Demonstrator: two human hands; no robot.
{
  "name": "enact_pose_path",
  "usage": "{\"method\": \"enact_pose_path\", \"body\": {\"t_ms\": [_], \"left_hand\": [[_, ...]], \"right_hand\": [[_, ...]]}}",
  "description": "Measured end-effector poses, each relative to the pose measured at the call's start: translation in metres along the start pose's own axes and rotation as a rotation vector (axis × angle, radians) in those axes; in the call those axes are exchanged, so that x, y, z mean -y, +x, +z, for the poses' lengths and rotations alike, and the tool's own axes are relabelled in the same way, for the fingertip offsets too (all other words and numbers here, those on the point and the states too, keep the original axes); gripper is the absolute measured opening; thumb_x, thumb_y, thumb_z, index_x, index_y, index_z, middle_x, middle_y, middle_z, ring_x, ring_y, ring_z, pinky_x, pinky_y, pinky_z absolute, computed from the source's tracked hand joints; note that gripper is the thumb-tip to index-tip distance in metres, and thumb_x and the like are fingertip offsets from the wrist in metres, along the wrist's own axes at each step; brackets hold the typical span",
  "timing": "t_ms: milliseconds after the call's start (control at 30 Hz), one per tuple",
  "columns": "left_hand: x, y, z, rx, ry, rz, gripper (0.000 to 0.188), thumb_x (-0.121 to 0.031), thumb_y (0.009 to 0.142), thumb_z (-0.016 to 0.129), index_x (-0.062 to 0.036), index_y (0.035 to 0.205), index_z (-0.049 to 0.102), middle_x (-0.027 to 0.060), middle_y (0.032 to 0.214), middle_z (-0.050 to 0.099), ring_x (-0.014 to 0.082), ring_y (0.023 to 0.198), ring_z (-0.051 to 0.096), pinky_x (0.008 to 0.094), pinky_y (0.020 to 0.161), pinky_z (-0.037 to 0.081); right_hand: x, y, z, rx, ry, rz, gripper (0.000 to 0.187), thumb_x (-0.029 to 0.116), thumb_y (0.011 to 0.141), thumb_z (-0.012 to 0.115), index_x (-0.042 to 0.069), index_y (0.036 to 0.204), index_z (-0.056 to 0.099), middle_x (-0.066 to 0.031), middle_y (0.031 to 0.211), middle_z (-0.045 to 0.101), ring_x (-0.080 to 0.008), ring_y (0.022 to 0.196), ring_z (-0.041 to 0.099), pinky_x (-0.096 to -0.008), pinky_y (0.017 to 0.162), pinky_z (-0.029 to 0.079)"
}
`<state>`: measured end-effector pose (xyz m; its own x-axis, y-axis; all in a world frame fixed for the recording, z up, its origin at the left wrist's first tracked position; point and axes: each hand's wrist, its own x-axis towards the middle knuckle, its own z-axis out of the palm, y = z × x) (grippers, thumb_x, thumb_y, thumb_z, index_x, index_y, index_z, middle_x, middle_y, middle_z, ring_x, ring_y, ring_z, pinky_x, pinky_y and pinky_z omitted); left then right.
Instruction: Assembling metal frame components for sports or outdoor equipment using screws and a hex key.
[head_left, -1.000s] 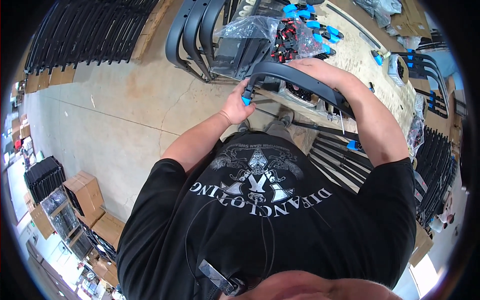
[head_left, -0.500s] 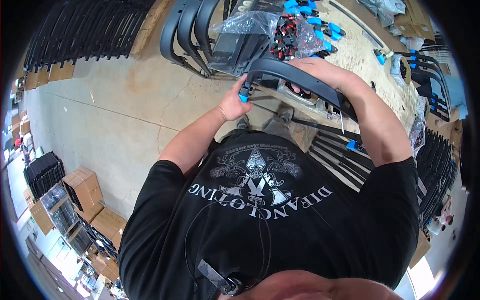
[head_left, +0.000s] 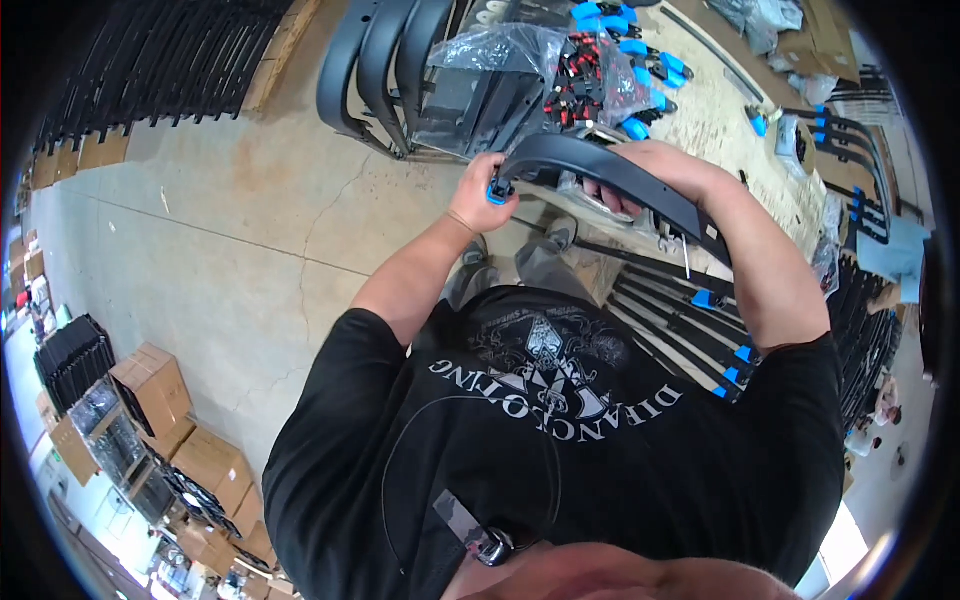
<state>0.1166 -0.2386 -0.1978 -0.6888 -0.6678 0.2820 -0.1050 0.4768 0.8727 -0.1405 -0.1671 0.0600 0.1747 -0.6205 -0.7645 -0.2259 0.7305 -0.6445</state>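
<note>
My left hand (head_left: 483, 194) is closed round the near-left end of a black curved bar (head_left: 590, 160), where a blue clip (head_left: 496, 191) shows between the fingers. The bar arches to the right and slants down across my right forearm. Behind it, my right hand (head_left: 640, 172) has its fingers curled downward over a container of small parts at the bench edge. The bar partly covers that hand, and I cannot make out what the fingers hold. A thin light rod (head_left: 686, 258) hangs below the bar's right end.
The workbench (head_left: 715, 125) carries a plastic bag of red and black parts (head_left: 578, 85) and several blue-and-black pieces (head_left: 668, 68). More curved black bars (head_left: 375, 70) stand at its left. Long black bars with blue ends (head_left: 670, 310) lie below. Cardboard boxes (head_left: 150, 385) stand at the left.
The view has shifted a little. My right hand's fingers have come lower and curled more below the bar, while my left hand keeps its hold on the bar's end.
</note>
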Motion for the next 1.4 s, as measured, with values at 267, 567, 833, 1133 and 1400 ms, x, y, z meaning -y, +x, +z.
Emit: {"method": "enact_pose_path", "body": {"t_ms": [267,567,833,1133,1400], "left_hand": [[-0.002,0.009,0.005,0.019,-0.011,-0.039,0.053,-0.01,0.07,0.076,-0.004,0.119,0.055,0.0206,0.108,0.063,0.0425,0.1,0.063,0.0465,0.089,0.052],[0.019,0.007,0.013,-0.042,-0.021,0.006,0.047,-0.008,0.07,0.075,-0.0036,0.113,0.058,0.0207,0.104,0.064,0.0429,0.099,0.064,0.0463,0.085,0.053],[-0.019,0.009,0.006,0.075,0.009,-0.254,0.046,-0.015,0.073,0.074,-0.0084,0.118,0.062,0.0188,0.109,0.069,0.0411,0.106,0.065,0.0439,0.09,0.053],[-0.068,0.007,-0.015,0.186,0.132,-0.426,0.057,-0.029,0.078,0.081,-0.0037,0.125,0.06,0.0157,0.108,0.073,0.0306,0.098,0.071,0.0397,0.088,0.055],[-0.096,-0.002,-0.019,0.217,0.269,-0.533,0.049,-0.031,0.088,0.076,0.0029,0.119,0.06,0.0178,0.097,0.074,0.0324,0.086,0.072,0.0409,0.082,0.056]], "right_hand": [[-0.025,0.011,-0.02,0.14,-0.079,-0.021,0.033,0.032,0.1,0.058,0.003,0.114,0.066,-0.0037,0.082,0.066,-0.0122,0.071,0.063,-0.0271,0.066,0.053],[-0.018,0.011,-0.012,-0.091,-0.087,-0.117,0.036,0.034,0.105,0.052,0.005,0.122,0.063,-0.0029,0.087,0.064,-0.0129,0.081,0.065,-0.0308,0.074,0.057],[-0.032,0.006,-0.035,-0.116,-0.77,-0.39,0.046,0.043,0.104,0.051,0.005,0.125,0.065,-0.0073,0.102,0.067,-0.0172,0.089,0.062,-0.034,0.077,0.051],[-0.042,-0.011,-0.066,-0.3,-0.361,-0.081,0.051,0.055,0.102,0.051,0.007,0.11,0.066,-0.0023,0.079,0.066,-0.0135,0.059,0.054,-0.0306,0.055,0.045],[-0.04,-0.018,-0.07,-0.438,-0.351,-0.159,0.048,0.053,0.099,0.054,0.008,0.109,0.066,-0.0021,0.08,0.065,-0.014,0.061,0.055,-0.0316,0.055,0.044]]}}
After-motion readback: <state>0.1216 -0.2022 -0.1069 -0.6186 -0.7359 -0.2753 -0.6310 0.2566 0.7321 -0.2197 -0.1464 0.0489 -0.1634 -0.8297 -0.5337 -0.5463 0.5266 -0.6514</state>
